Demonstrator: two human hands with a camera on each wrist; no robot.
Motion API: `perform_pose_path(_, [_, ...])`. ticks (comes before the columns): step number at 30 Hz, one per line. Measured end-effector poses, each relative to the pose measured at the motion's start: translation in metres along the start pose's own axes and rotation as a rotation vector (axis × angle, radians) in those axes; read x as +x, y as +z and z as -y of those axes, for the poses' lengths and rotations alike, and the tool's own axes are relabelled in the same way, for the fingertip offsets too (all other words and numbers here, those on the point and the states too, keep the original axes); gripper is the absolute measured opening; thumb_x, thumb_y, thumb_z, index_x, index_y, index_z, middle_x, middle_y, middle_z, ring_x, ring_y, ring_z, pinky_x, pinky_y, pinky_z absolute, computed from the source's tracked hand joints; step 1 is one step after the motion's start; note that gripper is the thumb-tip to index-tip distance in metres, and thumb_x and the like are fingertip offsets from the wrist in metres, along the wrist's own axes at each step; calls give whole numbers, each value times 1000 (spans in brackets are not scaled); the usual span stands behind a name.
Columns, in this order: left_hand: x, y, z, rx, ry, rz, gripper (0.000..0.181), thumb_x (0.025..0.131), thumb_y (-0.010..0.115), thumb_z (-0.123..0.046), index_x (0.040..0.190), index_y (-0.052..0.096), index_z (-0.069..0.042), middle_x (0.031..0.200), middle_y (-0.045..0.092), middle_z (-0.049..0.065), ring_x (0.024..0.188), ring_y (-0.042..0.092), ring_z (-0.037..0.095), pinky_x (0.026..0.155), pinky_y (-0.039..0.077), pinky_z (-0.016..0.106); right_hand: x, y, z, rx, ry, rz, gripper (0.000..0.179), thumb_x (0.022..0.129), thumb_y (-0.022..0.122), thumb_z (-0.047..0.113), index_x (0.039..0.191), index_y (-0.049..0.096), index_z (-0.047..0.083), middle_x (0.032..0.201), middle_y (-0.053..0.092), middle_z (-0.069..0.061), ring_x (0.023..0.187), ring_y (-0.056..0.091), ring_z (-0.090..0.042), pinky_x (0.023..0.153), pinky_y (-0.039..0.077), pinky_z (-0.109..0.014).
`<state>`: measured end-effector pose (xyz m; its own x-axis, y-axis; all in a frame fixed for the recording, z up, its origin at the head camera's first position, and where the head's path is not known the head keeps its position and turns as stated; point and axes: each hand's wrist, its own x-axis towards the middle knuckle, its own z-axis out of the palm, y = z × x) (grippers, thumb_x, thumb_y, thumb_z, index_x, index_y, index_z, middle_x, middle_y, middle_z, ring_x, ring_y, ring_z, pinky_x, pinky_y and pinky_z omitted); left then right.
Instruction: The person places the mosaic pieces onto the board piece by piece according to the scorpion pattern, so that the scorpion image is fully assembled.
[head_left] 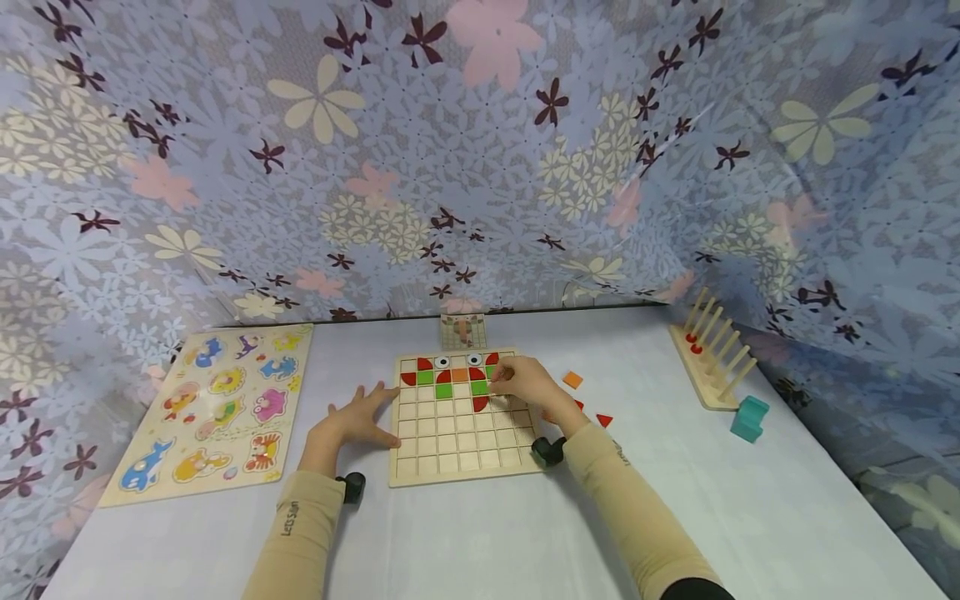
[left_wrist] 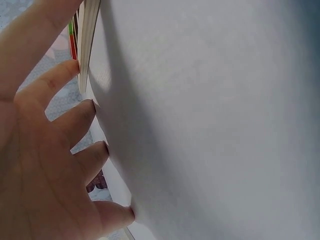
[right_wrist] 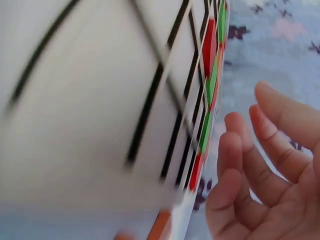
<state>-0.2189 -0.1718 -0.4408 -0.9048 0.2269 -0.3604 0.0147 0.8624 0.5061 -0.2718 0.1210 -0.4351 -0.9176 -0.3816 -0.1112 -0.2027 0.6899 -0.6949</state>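
A square wooden grid board [head_left: 435,429] lies on the table, its upper rows holding red, green and orange pieces and two eye tiles [head_left: 442,362]. My left hand [head_left: 356,421] is spread at the board's left edge, thumb and a fingertip touching it; the left wrist view shows the fingers [left_wrist: 75,120] apart, with nothing held. Over the board's upper right is my right hand [head_left: 531,382], fingertips close to a green piece [head_left: 479,387]. In the right wrist view its fingers [right_wrist: 270,175] bend loosely, and no piece shows between them.
Loose orange [head_left: 573,380] and red pieces [head_left: 604,420] lie right of the board. Behind it stands a small pattern card [head_left: 463,332]. An animal puzzle [head_left: 217,408] lies at left; a peg rack [head_left: 701,371] and teal block [head_left: 749,418] are at right.
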Motion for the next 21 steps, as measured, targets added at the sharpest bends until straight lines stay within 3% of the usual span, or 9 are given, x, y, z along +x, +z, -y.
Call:
perform_pose_path(4, [0, -1, 0, -2, -5, 6, 93, 68, 80, -32, 145, 31, -14, 152, 12, 19, 138, -1, 45, 96, -6, 75, -8, -11, -15, 64, 37, -24, 13, 84, 68, 20, 91, 65, 10, 86, 61, -3, 79, 55, -17, 67, 48, -30])
perform_pose_path(10, [-1, -2, -1, 6, -4, 9, 93, 68, 80, -32, 145, 30, -15, 152, 13, 19, 138, 0, 45, 96, -5, 76, -19, -25, -37, 118, 100, -57, 15, 84, 66, 16, 95, 64, 6, 86, 63, -8, 72, 61, -20, 63, 51, -30])
perform_pose_path(21, [-2, -2, -2, 6, 3, 10, 93, 69, 80, -31, 145, 30, -14, 152, 13, 20, 137, 0, 45, 95, -4, 76, -39, -46, -69, 99, 152, -66, 20, 79, 63, -2, 99, 63, 1, 95, 62, -12, 86, 57, -23, 71, 50, -32])
